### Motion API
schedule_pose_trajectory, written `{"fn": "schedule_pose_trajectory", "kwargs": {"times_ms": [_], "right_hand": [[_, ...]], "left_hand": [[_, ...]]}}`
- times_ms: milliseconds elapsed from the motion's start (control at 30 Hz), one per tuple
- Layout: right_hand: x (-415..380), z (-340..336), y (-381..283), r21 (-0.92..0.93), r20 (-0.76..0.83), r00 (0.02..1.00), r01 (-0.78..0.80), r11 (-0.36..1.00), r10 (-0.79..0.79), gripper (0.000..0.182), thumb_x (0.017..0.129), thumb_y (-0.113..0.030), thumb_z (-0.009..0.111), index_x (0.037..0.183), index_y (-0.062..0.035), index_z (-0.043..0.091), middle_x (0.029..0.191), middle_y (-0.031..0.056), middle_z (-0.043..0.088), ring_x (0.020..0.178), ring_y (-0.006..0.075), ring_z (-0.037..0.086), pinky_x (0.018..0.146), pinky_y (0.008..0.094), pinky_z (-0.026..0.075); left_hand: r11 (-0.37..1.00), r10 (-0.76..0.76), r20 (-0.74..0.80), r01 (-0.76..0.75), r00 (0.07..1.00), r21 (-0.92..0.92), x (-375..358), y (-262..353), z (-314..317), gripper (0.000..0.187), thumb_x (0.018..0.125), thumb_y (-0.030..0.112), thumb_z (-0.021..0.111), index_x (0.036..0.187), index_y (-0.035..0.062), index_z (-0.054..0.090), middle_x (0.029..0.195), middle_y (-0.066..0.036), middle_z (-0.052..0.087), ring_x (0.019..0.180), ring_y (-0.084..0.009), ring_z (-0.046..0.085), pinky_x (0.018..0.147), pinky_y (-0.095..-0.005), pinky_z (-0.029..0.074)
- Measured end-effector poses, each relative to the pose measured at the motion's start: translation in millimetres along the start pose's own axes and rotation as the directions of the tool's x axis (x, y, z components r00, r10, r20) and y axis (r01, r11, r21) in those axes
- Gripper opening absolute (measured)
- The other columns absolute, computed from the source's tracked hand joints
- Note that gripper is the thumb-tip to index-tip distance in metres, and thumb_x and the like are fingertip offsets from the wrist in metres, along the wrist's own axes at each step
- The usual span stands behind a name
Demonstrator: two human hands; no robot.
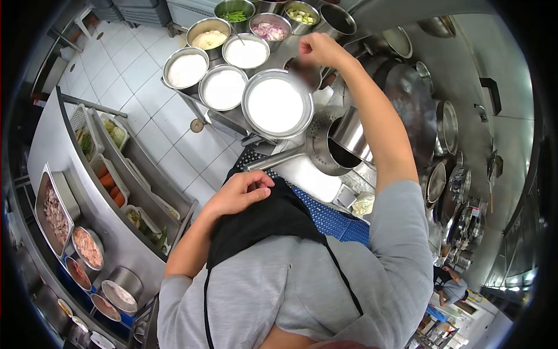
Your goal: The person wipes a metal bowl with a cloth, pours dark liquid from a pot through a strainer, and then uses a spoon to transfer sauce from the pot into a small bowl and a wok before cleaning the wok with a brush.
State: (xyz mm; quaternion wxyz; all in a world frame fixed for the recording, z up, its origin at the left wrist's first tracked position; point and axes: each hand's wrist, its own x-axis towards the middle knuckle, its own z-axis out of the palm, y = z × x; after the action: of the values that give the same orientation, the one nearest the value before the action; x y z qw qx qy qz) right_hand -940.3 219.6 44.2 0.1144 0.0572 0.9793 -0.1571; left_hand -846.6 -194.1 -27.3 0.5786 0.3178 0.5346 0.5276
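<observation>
My right hand (321,50) is raised over the far counter with its fingers closed together. What they hold, if anything, is hidden. Just below it sits a dark round container (308,74), partly blurred. Beside that stands a large metal pot of white liquid (278,104). Loosely curled and holding nothing I can see, my left hand (241,192) is in front of the black apron (256,224). Above this hand, apart from it, runs the long handle of a metal strainer (321,142). A shiny metal cylinder (353,135) lies in the strainer.
Several metal tubs hold white powder (187,71), chopped red onion (270,31) and cut greens (235,15). At left is a steel counter (116,215) with trays of meat (55,218) and carrots (107,180). A dark wok (410,110) stands right; another person (450,286) is far off.
</observation>
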Motion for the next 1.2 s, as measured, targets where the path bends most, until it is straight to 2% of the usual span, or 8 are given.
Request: {"fn": "schedule_pose_trajectory", "kwargs": {"times_ms": [167, 300, 400, 533, 800, 900, 1033, 1200], "right_hand": [[-35, 17, -4, -0.627, 0.043, 0.998, 0.064, 0.776, -0.048, 0.012, 0.076, -0.007, 0.070, 0.088, -0.0074, 0.073, 0.087, 0.0120, 0.074, 0.089, 0.0329, 0.072, 0.079, 0.0410, 0.059], [-50, 14, -7, -0.764, 0.110, 0.989, 0.149, 0.628, -0.101, 0.008, 0.079, -0.012, 0.067, 0.083, -0.0084, 0.073, 0.084, 0.0122, 0.074, 0.081, 0.0312, 0.073, 0.071, 0.0404, 0.059], [-74, -16, -16, -0.709, 0.026, 0.994, 0.096, 0.699, -0.111, 0.008, 0.080, -0.012, 0.066, 0.084, -0.0084, 0.073, 0.084, 0.0127, 0.074, 0.081, 0.0311, 0.073, 0.070, 0.0411, 0.059], [-106, -9, -14, -0.535, -0.216, 0.971, -0.032, 0.844, -0.099, 0.012, 0.081, -0.010, 0.065, 0.092, -0.0066, 0.068, 0.085, 0.0153, 0.072, 0.080, 0.0344, 0.072, 0.071, 0.0457, 0.058], [-131, 22, 26, -0.288, -0.244, 0.962, -0.194, 0.938, 0.124, 0.018, 0.083, -0.017, 0.063, 0.090, -0.0036, 0.073, 0.087, 0.0224, 0.071, 0.086, 0.0390, 0.069, 0.076, 0.0465, 0.055], [-134, 17, 35, 0.097, -0.378, 0.888, -0.245, 0.965, 0.263, 0.019, 0.088, -0.018, 0.061, 0.092, -0.0051, 0.075, 0.068, 0.0120, 0.066, 0.071, 0.0274, 0.068, 0.064, 0.0387, 0.051], [-163, -5, 18, 0.697, -0.202, 0.865, -0.203, 0.688, 0.460, 0.018, 0.085, -0.014, 0.064, 0.090, -0.0011, 0.076, 0.069, 0.0006, 0.065, 0.061, 0.0060, 0.052, 0.059, 0.0238, 0.042], [-238, -23, -3, 0.894, -0.169, 0.851, -0.081, 0.441, 0.498, 0.020, 0.096, -0.018, 0.060, 0.103, -0.0037, 0.072, 0.063, -0.0082, 0.050, 0.051, 0.0004, 0.033, 0.045, 0.0190, 0.021]], "left_hand": [[1.000, 0.016, 0.078, -0.016, 0.997, 0.007, 12, 6, -5, 0.025, 0.097, 0.020, 0.068, 0.112, 0.0018, 0.064, 0.094, 0.002, 0.059, 0.083, -0.0053, 0.052, 0.074, -0.0224, 0.045], [0.997, 0.075, 0.089, -0.077, 0.993, 0.018, 17, 14, -6, 0.024, 0.096, 0.020, 0.068, 0.111, 0.0022, 0.065, 0.090, 0.001, 0.060, 0.079, -0.0070, 0.053, 0.071, -0.0240, 0.046], [0.990, 0.130, 0.056, -0.132, 0.990, 0.037, 19, 14, -6, 0.023, 0.093, 0.020, 0.069, 0.109, 0.0032, 0.066, 0.085, -0.002, 0.062, 0.072, -0.0102, 0.053, 0.066, -0.0269, 0.046], [0.987, 0.151, 0.037, -0.152, 0.988, 0.045, 21, 14, -4, 0.022, 0.093, 0.020, 0.069, 0.108, 0.0037, 0.066, 0.084, -0.001, 0.061, 0.071, -0.0081, 0.052, 0.064, -0.0260, 0.045], [0.990, 0.140, -0.009, -0.139, 0.990, 0.003, 24, 19, 29, 0.022, 0.096, 0.019, 0.067, 0.110, 0.0025, 0.064, 0.088, 0.004, 0.060, 0.079, -0.0041, 0.053, 0.069, -0.0219, 0.044], [0.988, 0.152, -0.023, -0.151, 0.988, 0.037, 31, 21, 44, 0.023, 0.097, 0.020, 0.066, 0.112, 0.0029, 0.064, 0.087, 0.004, 0.061, 0.078, -0.0040, 0.054, 0.067, -0.0218, 0.045], [0.991, 0.098, -0.052, -0.093, 0.994, 0.093, 43, 22, 64, 0.021, 0.096, 0.018, 0.066, 0.110, 0.0031, 0.065, 0.085, 0.003, 0.061, 0.072, -0.0044, 0.053, 0.060, -0.0219, 0.044], [0.953, 0.201, -0.101, -0.170, 0.974, 0.252, 79, 15, 80, 0.032, 0.092, 0.019, 0.070, 0.119, 0.0008, 0.066, 0.088, -0.001, 0.064, 0.073, -0.0080, 0.055, 0.064, -0.0252, 0.048]]}}
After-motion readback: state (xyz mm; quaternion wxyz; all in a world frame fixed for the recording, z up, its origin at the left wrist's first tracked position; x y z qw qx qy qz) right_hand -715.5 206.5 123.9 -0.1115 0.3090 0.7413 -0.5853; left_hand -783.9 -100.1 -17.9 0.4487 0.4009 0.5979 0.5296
